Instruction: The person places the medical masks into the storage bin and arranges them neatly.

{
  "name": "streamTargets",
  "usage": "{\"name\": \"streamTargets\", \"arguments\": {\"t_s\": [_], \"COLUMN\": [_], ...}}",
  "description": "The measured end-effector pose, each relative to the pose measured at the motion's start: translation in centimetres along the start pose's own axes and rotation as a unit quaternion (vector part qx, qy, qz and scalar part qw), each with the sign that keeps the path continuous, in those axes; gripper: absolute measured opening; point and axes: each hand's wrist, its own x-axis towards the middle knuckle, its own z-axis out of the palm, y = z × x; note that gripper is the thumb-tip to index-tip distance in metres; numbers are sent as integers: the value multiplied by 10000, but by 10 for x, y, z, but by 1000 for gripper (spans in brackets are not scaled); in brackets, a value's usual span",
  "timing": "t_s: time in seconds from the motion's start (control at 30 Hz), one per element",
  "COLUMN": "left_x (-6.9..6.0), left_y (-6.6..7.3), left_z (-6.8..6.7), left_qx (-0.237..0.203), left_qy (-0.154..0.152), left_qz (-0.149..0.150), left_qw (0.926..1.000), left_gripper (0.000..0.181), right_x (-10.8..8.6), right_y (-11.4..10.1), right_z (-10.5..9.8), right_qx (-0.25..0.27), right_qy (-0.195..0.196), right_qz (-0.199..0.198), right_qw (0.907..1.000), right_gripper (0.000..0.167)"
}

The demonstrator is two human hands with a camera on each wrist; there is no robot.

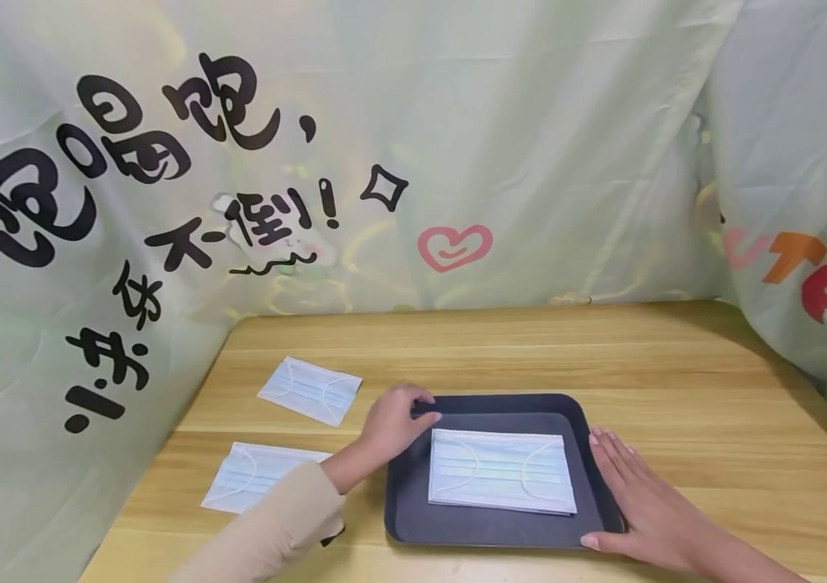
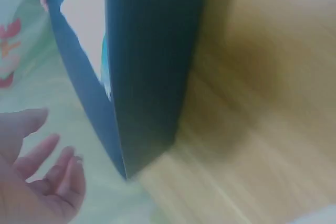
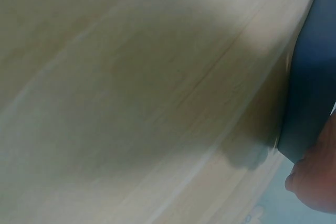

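Note:
A dark rectangular tray (image 1: 493,530) sits on the wooden table with a small stack of pale blue face masks (image 1: 500,472) lying in it. My left hand (image 1: 394,421) is at the tray's far left corner, its fingers loosely bent. In the left wrist view that hand (image 2: 44,177) appears apart from the tray wall (image 2: 152,77), with nothing in its grasp. Along the tray's right side lies my right hand (image 1: 650,506), fingers straight against the rim and thumb near the front right corner. Only part of the right hand (image 3: 315,177) shows in the right wrist view, beside the tray's side (image 3: 312,77).
Two more face masks lie on the table left of the tray, one farther back (image 1: 311,390) and one nearer (image 1: 260,474), partly covered by my left sleeve (image 1: 274,526). A printed cloth curtain (image 1: 566,162) hangs behind and at both sides of the wooden table (image 1: 712,389).

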Motion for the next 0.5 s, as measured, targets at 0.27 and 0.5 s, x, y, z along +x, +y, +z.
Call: {"name": "streamTargets", "arguments": {"t_s": [0.27, 0.5], "left_x": [-32, -70], "left_y": [-49, -105], "left_z": [-43, -74], "left_qx": [-751, -322], "left_qy": [1188, 1849], "left_qz": [-142, -707], "left_qw": [9900, 9797], "left_gripper": [21, 22], "right_x": [2, 1], "right_y": [0, 1], "right_z": [2, 2], "right_qx": [3, 116], "right_qy": [21, -124], "right_qz": [14, 131], "right_qw": [10000, 9998], "right_gripper": [118, 119]}}
